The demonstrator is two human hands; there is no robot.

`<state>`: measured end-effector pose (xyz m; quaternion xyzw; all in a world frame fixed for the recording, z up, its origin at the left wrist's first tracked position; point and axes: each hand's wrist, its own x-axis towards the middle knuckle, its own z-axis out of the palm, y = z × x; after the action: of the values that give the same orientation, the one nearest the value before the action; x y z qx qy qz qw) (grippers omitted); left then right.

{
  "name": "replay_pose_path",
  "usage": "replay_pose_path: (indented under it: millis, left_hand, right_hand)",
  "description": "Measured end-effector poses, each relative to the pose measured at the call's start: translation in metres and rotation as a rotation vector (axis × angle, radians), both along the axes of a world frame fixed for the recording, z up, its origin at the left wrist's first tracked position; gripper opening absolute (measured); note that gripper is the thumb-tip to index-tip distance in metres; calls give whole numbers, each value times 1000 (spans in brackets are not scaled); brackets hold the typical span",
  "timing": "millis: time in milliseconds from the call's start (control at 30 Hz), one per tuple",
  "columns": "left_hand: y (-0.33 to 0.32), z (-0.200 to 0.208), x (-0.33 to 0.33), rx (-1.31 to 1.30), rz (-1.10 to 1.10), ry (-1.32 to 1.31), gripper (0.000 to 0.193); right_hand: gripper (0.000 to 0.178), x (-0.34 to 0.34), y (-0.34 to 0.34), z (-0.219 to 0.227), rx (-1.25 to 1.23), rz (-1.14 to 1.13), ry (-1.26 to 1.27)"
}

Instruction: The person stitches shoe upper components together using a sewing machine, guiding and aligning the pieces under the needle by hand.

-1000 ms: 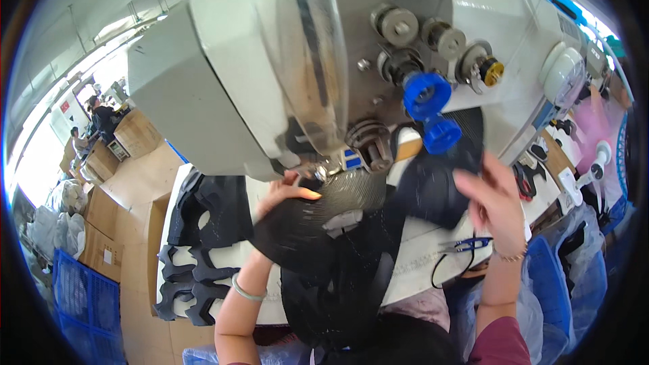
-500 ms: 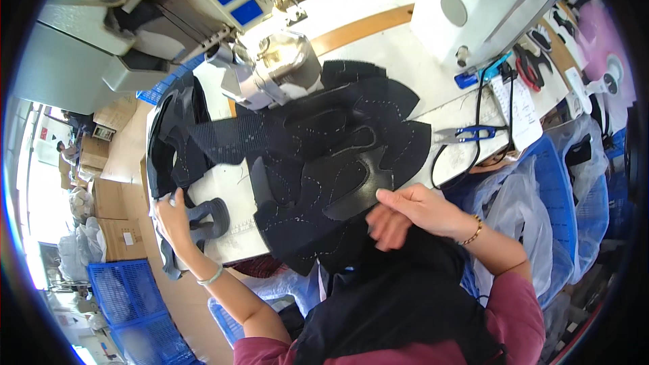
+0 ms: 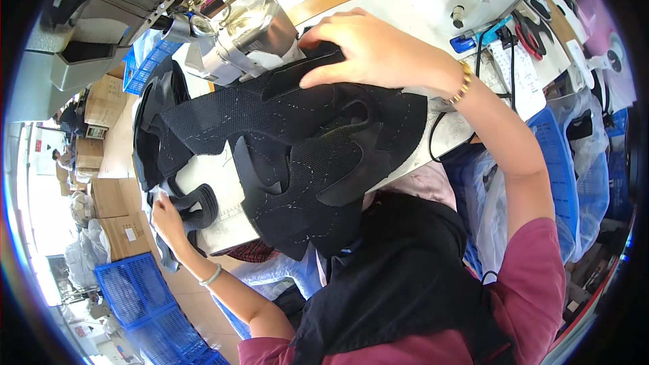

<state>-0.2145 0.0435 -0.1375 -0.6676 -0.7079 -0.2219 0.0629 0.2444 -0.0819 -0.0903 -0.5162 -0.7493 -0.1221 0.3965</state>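
Several black mesh shoe-upper pieces (image 3: 318, 155) with dashed light markings lie overlapped on the white work table (image 3: 220, 176), partly hanging over its near edge. At their far edge my right hand (image 3: 378, 51) is closed, thumb below and fingers above, on a black fabric piece (image 3: 297, 74) close to the sewing machine's metal arm (image 3: 260, 30). My left hand (image 3: 167, 220) is pinched shut at the table's left edge, with a whitish bit at its fingertips that I cannot make out. Beside it sits a stack of curved dark grey strips (image 3: 201, 206); farther back lies a pile of black pieces (image 3: 159, 128).
Red-handled scissors (image 3: 529, 40), a paper slip (image 3: 517, 71) and a black cord (image 3: 436, 136) lie at the right. Blue baskets with clear plastic bags (image 3: 554, 176) stand right of me. More blue crates (image 3: 138, 297) and cardboard boxes (image 3: 128, 236) are on the floor at left.
My right hand has moved from the near edge of the black pieces up to their far edge and closed on one. The black pieces shifted slightly left. My left hand stays at the left edge.
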Motion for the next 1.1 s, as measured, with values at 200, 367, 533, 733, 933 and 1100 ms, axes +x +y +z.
replay_pose_path:
  millis: [200, 367, 533, 733, 933, 1100]
  left_hand:
    - [-1, 7, 20, -193, 38, 164, 40]
    - [18, -2, -41, 16, -36, 394, 32]
    - [-21, 70, -12, 279, -308, -1214, 47]
    - [-135, 74, 154, -161, -560, -1064, 12]
    - [-140, 58, 249, -491, -640, -1435, 21]
    - [-125, 58, 232, -179, -683, -818, 25]
  right_hand:
    - [38, 7, 24, 17, -731, 306, 338]
    - [28, 1, 15, 20, -631, 417, 372]
    - [25, -8, 2, 21, -542, 278, 353]
    - [24, -18, -1, 28, -537, 246, 299]
    - [29, -21, -5, 30, -522, 311, 470]
    - [22, -32, -5, 36, -368, 306, 406]
